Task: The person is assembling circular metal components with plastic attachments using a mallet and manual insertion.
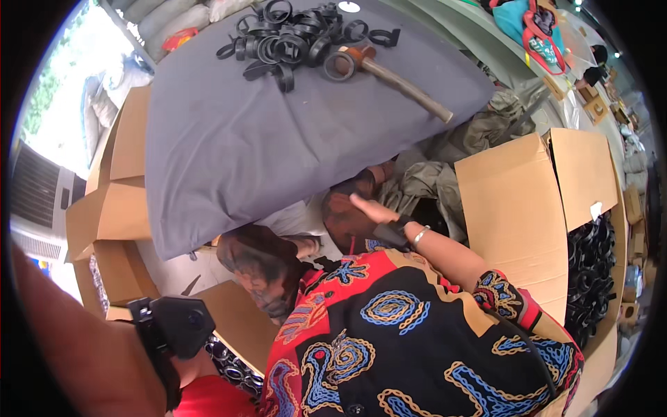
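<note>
My right hand (pixel 376 209) hovers above my lap by dark, brown-patterned trousers (pixel 351 215), its fingers stretched out and nothing in it. A bracelet and a dark band circle that wrist. At lower left, my left hand (pixel 196 368) shows only in part below a black wrist device (pixel 182 324); its fingers are hidden. It is nearest to a carton of shiny black rings (pixel 236 368). On the grey cloth-covered table (pixel 306 146) lies a pile of black ring-shaped clamps (pixel 292 42). A mallet (pixel 406 89) with a brown head rests beside them, a single black ring (pixel 340 66) against its head.
Open cardboard cartons (pixel 114 208) stand left of the table. At right, a large carton (pixel 514 215) stands by a mass of black rings (pixel 589 278). Crumpled grey-green sheeting (pixel 431 187) lies between table and carton. An air cooler (pixel 42 198) is at far left.
</note>
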`<state>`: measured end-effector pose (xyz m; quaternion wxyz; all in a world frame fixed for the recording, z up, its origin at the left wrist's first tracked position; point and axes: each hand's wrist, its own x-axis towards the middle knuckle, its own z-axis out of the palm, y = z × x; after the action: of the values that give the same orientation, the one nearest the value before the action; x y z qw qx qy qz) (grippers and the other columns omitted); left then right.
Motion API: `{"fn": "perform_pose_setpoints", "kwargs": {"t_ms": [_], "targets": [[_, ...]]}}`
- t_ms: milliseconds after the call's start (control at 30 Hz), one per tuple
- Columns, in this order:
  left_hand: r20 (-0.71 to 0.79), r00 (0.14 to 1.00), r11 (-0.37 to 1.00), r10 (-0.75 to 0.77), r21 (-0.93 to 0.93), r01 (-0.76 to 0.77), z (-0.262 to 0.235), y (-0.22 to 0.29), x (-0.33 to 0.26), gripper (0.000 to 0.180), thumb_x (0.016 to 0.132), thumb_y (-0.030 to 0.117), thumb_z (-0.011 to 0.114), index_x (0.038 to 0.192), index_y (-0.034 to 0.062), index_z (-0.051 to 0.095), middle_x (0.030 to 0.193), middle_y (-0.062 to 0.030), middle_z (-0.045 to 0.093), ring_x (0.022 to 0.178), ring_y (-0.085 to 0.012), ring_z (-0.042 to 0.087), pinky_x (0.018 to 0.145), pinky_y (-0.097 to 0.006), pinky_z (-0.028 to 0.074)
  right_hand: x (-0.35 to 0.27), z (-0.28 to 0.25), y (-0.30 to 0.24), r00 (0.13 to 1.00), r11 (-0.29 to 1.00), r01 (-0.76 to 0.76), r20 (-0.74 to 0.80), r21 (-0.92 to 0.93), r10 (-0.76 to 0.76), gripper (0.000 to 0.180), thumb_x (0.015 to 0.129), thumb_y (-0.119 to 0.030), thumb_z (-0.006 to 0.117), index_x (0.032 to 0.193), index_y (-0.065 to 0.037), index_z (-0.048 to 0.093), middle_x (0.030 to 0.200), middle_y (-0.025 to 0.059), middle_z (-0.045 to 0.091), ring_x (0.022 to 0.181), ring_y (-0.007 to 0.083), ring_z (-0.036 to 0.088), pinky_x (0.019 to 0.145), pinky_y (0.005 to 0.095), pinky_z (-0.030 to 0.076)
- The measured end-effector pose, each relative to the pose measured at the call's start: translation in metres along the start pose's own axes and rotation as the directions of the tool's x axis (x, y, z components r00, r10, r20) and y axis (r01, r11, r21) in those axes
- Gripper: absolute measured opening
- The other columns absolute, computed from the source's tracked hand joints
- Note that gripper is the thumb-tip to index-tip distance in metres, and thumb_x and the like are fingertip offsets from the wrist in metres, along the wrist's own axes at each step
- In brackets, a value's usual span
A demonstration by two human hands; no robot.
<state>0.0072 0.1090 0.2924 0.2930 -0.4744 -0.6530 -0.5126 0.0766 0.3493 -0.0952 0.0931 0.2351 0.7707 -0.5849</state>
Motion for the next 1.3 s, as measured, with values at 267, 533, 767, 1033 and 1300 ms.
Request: {"fn": "perform_pose_setpoints", "kwargs": {"t_ms": [267, 533, 767, 1033, 1300], "targets": [[0.086, 0.965, 0.957, 0.247, 0.136, -0.257, 0.069, 0.031, 0.026, 0.066, 0.083, 0.039, 0.053, 0.126, -0.0104, 0.045, 0.125, -0.0251, 0.051, 0.116, -0.0394, 0.050, 0.099, -0.049, 0.038, -0.043, 0.010, 0.001, 0.941, 0.982, 0.188, 0.280, 0.030, -0.188, 0.089, 0.088, -0.066, 0.038, 0.119, 0.016, 0.050, 0.120, 0.0298, 0.054, 0.118, 0.0336, 0.050, 0.096, 0.0392, 0.041], [0.284, 0.955, 0.973, 0.086, 0.184, -0.142, -0.028, -0.035, -0.007, 0.066, 0.082, 0.040, 0.056, 0.123, -0.0112, 0.047, 0.122, -0.0262, 0.052, 0.113, -0.0389, 0.052, 0.099, -0.048, 0.038, -0.024, -0.049, 0.053, 0.633, 0.992, -0.069, -0.773, -0.109, -0.041, 0.040, 0.090, -0.030, 0.049, 0.082, 0.008, 0.059, 0.084, 0.0308, 0.060, 0.081, 0.0463, 0.057, 0.071, 0.0518, 0.045], [0.584, 0.799, 0.974, -0.145, 0.225, 0.013, 0.034, -0.031, -0.006, 0.059, 0.080, 0.039, 0.059, 0.113, -0.0103, 0.057, 0.112, -0.0233, 0.060, 0.106, -0.0345, 0.057, 0.098, -0.045, 0.038, -0.016, -0.053, 0.110, 0.847, 0.893, -0.440, -0.289, 0.092, 0.447, 0.073, 0.069, -0.054, 0.069, 0.106, 0.008, 0.061, 0.105, 0.0290, 0.061, 0.103, 0.0359, 0.060, 0.084, 0.0401, 0.047], [0.759, 0.602, 0.866, -0.247, -0.105, 0.489, 0.152, -0.067, -0.108, 0.022, 0.073, 0.003, 0.070, 0.095, -0.0003, 0.065, 0.083, -0.0129, 0.065, 0.074, -0.0299, 0.062, 0.066, -0.035, 0.048, 0.060, -0.053, 0.087, 0.897, 0.997, 0.051, -0.437, -0.049, -0.068, 0.022, 0.079, -0.014, 0.059, 0.093, 0.003, 0.064, 0.086, 0.0138, 0.066, 0.079, 0.0260, 0.061, 0.073, 0.0362, 0.046], [0.756, 0.654, 0.828, -0.014, -0.358, 0.431, 0.290, -0.082, -0.153, 0.014, 0.079, 0.001, 0.061, 0.093, 0.0006, 0.064, 0.080, -0.0121, 0.063, 0.070, -0.0280, 0.061, 0.066, -0.033, 0.048, 0.053, -0.036, 0.059, 0.937, 0.714, 0.214, -0.346, 0.666, 0.043, 0.025, 0.083, -0.008, 0.059, 0.108, -0.002, 0.059, 0.097, 0.0081, 0.064, 0.080, 0.0211, 0.061, 0.070, 0.0332, 0.047]]}}
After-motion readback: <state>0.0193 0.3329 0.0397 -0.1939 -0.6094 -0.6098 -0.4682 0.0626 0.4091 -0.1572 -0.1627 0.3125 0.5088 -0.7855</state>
